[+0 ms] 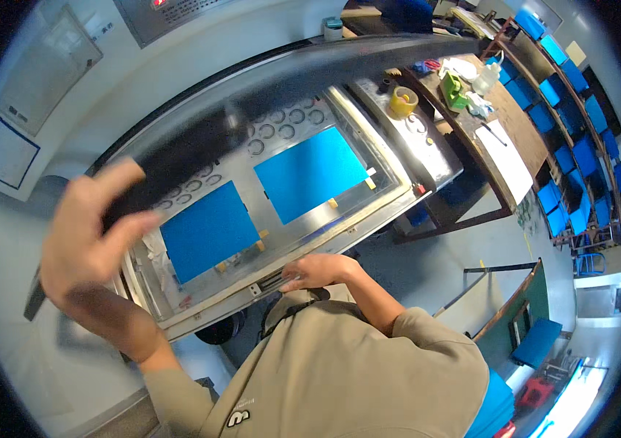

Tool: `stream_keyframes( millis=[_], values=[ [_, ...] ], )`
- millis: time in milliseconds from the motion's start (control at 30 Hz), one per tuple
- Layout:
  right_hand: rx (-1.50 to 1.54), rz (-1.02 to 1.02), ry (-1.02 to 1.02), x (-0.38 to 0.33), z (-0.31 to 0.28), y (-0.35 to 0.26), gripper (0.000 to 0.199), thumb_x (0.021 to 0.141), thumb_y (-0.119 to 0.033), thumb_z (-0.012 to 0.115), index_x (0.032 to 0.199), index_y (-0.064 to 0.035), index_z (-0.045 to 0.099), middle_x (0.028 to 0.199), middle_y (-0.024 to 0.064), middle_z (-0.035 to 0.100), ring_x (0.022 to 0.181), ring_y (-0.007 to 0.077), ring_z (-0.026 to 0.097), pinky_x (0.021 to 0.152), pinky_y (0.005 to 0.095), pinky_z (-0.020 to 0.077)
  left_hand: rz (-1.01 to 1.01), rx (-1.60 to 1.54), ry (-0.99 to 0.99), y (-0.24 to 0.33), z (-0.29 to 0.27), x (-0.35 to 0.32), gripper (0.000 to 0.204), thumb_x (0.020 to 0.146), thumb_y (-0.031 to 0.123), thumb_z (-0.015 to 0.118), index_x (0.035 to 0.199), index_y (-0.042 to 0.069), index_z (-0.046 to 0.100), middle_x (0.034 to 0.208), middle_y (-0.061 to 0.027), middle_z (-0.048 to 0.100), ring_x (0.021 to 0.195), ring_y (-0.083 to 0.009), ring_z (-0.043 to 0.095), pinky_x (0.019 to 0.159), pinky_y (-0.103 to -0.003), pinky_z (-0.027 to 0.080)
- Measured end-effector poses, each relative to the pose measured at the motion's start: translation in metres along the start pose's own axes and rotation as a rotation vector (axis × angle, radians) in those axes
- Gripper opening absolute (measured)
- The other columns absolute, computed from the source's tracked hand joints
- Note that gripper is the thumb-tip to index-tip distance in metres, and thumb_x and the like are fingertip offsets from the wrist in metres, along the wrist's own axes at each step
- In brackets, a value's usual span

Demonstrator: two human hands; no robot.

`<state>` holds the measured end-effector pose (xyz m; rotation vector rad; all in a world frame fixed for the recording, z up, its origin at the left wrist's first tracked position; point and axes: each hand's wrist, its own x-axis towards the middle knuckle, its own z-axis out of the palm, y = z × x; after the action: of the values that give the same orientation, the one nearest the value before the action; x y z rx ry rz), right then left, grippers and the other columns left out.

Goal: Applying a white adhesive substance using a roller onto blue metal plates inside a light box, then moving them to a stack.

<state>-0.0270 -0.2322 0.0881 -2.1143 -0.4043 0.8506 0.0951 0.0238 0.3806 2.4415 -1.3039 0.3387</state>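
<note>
My left hand (pixel 88 237), blurred by motion, is raised at the left with thumb and fingers apart, beside a dark bar (pixel 172 164) that slants over the table. Whether it touches the bar is unclear. My right hand (pixel 315 271) curls over the metal front rail (pixel 258 290) of a framed work table, its fingertips by a slotted fitting. On the table's plate lie two blue rectangular sheets, a left sheet (pixel 210 231) and a right sheet (pixel 311 175), with small yellowish tabs along their edges. Rows of dark rings (pixel 267 131) show behind the sheets.
At the right, a wooden bench (pixel 515 139) bears a green tape dispenser (pixel 454 93), white paper (pixel 504 160) and a clear bottle (pixel 487 77). A yellow tape roll (pixel 402 101) stands on a metal ledge. Shelves of blue sheets (pixel 584 157) rise at the far right.
</note>
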Motion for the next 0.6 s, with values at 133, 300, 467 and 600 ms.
stream_keyframes(
  millis=[133, 300, 467, 600],
  values=[
    [-0.025, -0.039, -0.102, 0.023, 0.008, 0.006, 0.065, 0.091, -0.057, 0.057, 0.123, -0.0012, 0.061, 0.112, 0.0206, 0.068, 0.103, 0.0374, 0.065, 0.089, 0.0422, 0.0509, 0.038, 0.017, 0.163, -0.033, -0.040, 0.021, 0.041, 0.083, 0.014, 0.073, 0.122, 0.007, 0.064, 0.114, -0.0101, 0.067, 0.102, -0.0202, 0.061, 0.091, -0.033, 0.047],
    [0.025, -0.131, -0.035, 0.060, 0.014, 0.013, 0.059, 0.091, -0.049, 0.063, 0.125, -0.0006, 0.058, 0.111, 0.0213, 0.068, 0.102, 0.0384, 0.065, 0.086, 0.0436, 0.0514, 0.081, 0.290, 0.437, -0.072, -0.061, 0.059, 0.038, 0.097, 0.008, 0.055, 0.134, 0.010, 0.059, 0.134, -0.0085, 0.061, 0.121, -0.0200, 0.057, 0.106, -0.030, 0.040],
    [0.195, -0.172, 0.289, 0.111, 0.018, 0.033, 0.055, 0.092, -0.042, 0.065, 0.127, -0.0012, 0.056, 0.111, 0.0172, 0.067, 0.095, 0.0316, 0.065, 0.080, 0.0413, 0.0511, -0.347, 0.514, 0.584, -0.037, -0.020, 0.103, 0.050, 0.100, 0.039, 0.050, 0.142, 0.011, 0.046, 0.136, -0.0145, 0.050, 0.123, -0.0318, 0.047, 0.109, -0.045, 0.035],
    [0.173, -0.170, 0.372, 0.152, 0.032, 0.050, 0.065, 0.092, -0.040, 0.067, 0.138, 0.0000, 0.046, 0.115, 0.0149, 0.064, 0.092, 0.0262, 0.066, 0.079, 0.0369, 0.0517, -0.113, 0.914, 0.862, -0.091, -0.020, 0.100, 0.052, 0.102, 0.041, 0.045, 0.148, 0.017, 0.040, 0.146, -0.0122, 0.041, 0.134, -0.0318, 0.037, 0.114, -0.045, 0.029]
  ],
)
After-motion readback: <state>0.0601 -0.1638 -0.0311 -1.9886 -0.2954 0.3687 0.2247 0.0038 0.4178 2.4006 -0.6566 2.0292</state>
